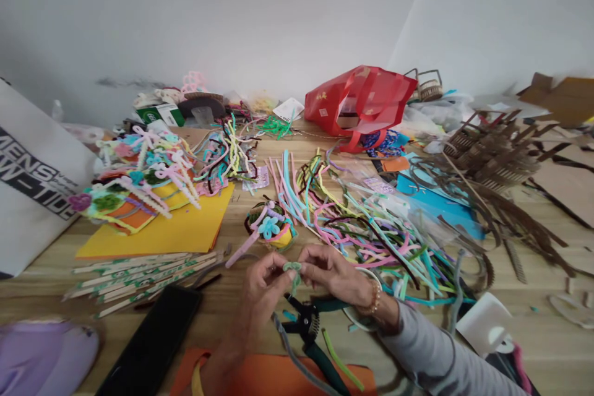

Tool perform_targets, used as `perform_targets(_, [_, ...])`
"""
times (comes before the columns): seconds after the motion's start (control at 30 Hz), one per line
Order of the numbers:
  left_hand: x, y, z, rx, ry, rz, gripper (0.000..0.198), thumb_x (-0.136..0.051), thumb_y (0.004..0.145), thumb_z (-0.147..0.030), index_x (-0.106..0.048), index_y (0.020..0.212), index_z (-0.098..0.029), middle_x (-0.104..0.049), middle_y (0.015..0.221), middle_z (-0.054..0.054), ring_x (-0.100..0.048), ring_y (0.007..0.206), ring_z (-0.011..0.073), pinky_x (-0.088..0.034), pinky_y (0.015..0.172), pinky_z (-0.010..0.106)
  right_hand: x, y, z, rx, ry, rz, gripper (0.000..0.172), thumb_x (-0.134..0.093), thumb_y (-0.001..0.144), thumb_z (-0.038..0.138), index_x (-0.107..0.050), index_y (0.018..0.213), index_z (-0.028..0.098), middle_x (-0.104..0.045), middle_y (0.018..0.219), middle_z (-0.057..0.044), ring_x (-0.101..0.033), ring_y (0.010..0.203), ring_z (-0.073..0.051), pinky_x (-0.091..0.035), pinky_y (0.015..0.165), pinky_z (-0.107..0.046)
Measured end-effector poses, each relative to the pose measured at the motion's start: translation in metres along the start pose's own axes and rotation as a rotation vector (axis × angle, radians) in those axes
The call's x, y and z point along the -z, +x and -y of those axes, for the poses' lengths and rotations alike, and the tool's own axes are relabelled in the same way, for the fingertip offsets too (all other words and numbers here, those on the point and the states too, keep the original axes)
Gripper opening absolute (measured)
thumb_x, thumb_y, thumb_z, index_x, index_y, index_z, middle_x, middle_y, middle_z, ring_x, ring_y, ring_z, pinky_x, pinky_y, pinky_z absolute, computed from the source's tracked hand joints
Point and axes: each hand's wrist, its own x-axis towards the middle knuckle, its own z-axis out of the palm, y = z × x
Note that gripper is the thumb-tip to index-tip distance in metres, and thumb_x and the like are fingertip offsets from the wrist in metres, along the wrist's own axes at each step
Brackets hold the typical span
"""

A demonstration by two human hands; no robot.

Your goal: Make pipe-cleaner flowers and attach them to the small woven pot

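Note:
Both hands meet near the table's front edge over a small light green pipe cleaner piece [292,270]. My left hand [261,288] pinches its left side and my right hand [331,272] pinches its right side, fingers closed. The piece is bent into small loops with a stem hanging down. Black-and-green pliers [309,331] lie on the table just below the hands. A small finished pipe cleaner flower in a basket [270,227] sits just beyond the hands. A beaded bracelet is on my right wrist.
A big heap of coloured pipe cleaners [371,223] spreads right of centre. Finished flowers [139,179] rest on yellow paper [176,232] at left, wooden sticks [139,275] in front. A black phone [153,346], red bag [359,102], brown cardboard strips [505,173] and white bag [32,185] surround.

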Motion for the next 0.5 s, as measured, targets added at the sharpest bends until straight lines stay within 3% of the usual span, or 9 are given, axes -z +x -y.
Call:
perform_targets(0.17, [0.001, 0.005, 0.009, 0.084, -0.097, -0.025, 0.01, -0.069, 0.063, -0.023, -0.062, 0.059, -0.017, -0.059, 0.057, -0.002, -0.05, 0.058, 0.0132, -0.039, 0.059, 0.023, -0.006, -0.006, 0.006, 0.298, -0.575, -0.138, 0.019, -0.047, 0.094, 0.025, -0.053, 0.077, 0.018, -0.053, 0.076, -0.001, -0.048, 0.07, -0.014, -0.036, 0.063, -0.026])
perform_targets(0.5, [-0.001, 0.007, 0.017, 0.094, -0.114, -0.052, 0.01, -0.067, 0.063, -0.023, -0.06, 0.059, -0.017, -0.057, 0.059, -0.002, -0.049, 0.061, 0.0137, -0.038, 0.061, 0.024, -0.011, -0.007, -0.005, 0.396, -0.892, -0.138, 0.015, -0.042, 0.094, 0.019, -0.05, 0.082, 0.019, -0.055, 0.08, -0.003, -0.051, 0.072, -0.016, -0.037, 0.063, -0.028])
